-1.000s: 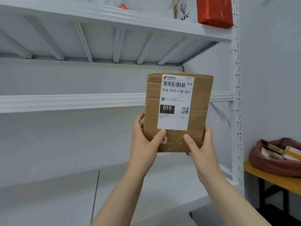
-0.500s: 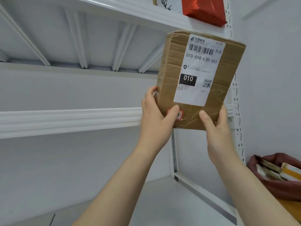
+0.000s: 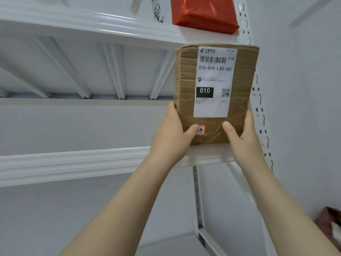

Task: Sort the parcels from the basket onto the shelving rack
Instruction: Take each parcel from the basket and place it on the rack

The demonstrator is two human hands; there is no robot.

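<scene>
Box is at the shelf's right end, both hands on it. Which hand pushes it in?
Left, likely. The left hand grips the box on its open side, free shelf beside it; the right hand is squeezed near the upright.

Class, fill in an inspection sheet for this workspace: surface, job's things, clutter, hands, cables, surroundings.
Surface: white middle shelf, seen from below its front lip; upper shelf above it.
Job's things: cardboard parcel, upright, label facing the camera, bottom edge at the middle shelf's front lip; red parcel on the upper shelf; dark red basket at lower right, partly cut off.
Clutter: white printed bag beside the red parcel.
Hands: left hand and right hand grip the cardboard parcel's lower corners, thumbs on its front.
Cables: nothing seen.
Surroundings: perforated rack post; grey wall.
</scene>
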